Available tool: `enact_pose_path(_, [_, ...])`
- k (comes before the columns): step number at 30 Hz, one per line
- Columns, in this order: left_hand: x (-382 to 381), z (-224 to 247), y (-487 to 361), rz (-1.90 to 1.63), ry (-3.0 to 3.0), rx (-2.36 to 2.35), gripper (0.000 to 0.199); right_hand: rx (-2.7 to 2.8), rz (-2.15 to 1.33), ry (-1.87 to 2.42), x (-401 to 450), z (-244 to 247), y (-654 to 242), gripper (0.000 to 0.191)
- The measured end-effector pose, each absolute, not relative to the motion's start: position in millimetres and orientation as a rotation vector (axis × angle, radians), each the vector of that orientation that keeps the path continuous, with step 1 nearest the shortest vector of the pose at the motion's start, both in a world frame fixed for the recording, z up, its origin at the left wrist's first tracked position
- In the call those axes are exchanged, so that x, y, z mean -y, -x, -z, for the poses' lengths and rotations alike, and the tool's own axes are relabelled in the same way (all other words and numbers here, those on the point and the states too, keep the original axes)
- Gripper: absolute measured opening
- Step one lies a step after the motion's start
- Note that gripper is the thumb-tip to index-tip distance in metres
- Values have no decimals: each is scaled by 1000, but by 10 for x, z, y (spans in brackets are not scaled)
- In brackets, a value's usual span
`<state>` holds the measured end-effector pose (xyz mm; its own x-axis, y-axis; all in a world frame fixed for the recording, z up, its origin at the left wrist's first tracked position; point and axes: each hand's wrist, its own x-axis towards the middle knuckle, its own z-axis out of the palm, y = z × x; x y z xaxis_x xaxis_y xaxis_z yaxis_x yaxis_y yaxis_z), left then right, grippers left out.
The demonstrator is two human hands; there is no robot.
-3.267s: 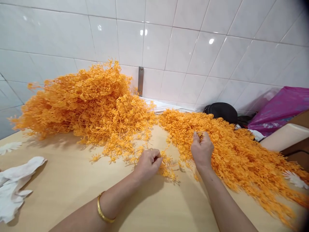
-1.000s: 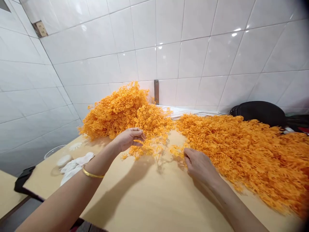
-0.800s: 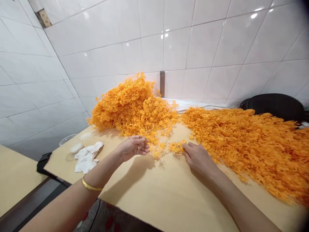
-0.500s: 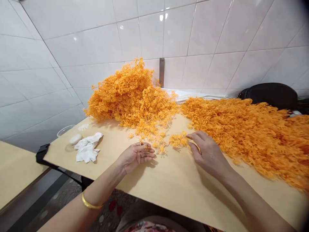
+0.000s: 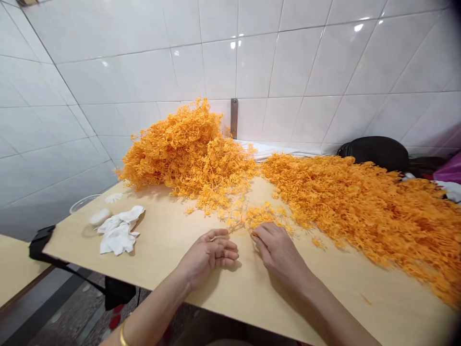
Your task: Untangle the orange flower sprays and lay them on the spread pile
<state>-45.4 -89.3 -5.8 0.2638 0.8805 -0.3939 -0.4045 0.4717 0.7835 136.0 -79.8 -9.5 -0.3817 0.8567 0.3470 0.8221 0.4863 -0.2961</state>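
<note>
My left hand (image 5: pixel 212 254) rests palm up above the table, its fingers loosely curled and apart, with nothing visible in it. Just beyond its fingertips lie thin orange stems. My right hand (image 5: pixel 279 247) is closed in a pinch on a bit of orange plastic sprig, mostly hidden by the fingers. Behind that hand spreads a small bunch of orange plastic sprigs (image 5: pixel 262 215). A tall tangled heap of orange sprigs (image 5: pixel 180 149) stands at the back left. The wide, flatter pile of orange sprigs (image 5: pixel 360 202) covers the right side.
On the left of the light wooden table (image 5: pixel 162 230) are a crumpled white cloth (image 5: pixel 120 229), a white rounded object (image 5: pixel 100 217) and a clear round rim (image 5: pixel 84 203). A black case (image 5: pixel 374 153) lies behind the right pile, against the tiled wall (image 5: pixel 298 62).
My right hand has moved left and nearer to me, closer to my left hand. A loose orange piece now lies to its right. The view has shifted slightly.
</note>
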Motion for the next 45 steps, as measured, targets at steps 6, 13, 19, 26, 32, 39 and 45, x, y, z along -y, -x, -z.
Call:
enact_pose_path(6, [649,-57,421,-867,-744,-983,15,2239,-184,1445,887,28,-1474,21])
enact_pose_path(13, [455,-61,-18,-682,-558,-817,19,2293,2,1480,987,188,-1364,15])
enact_pose_path(19, [378,-54,-145,-756,-365,-815,10,2299,112,1466,1046,285,-1346,16])
enact_pose_path(26, [378,-98,-297,-710,-515,-755,9,2246,39,1480,1251,73,-1365,17])
enact_pose_path(32, [70,-266,-68,-1041,-707,-890,10,2228,-182,1367,1657,-52,-1612,21])
enact_pose_path(39, [254,-105,-121,-816,-1020,-971,19,1844,400,2039,1639,334,-2455,28])
enact_pose_path(45, [449,-55,-22,-831,-1034,-971,30,1821,657,2054,1406,384,-2511,24])
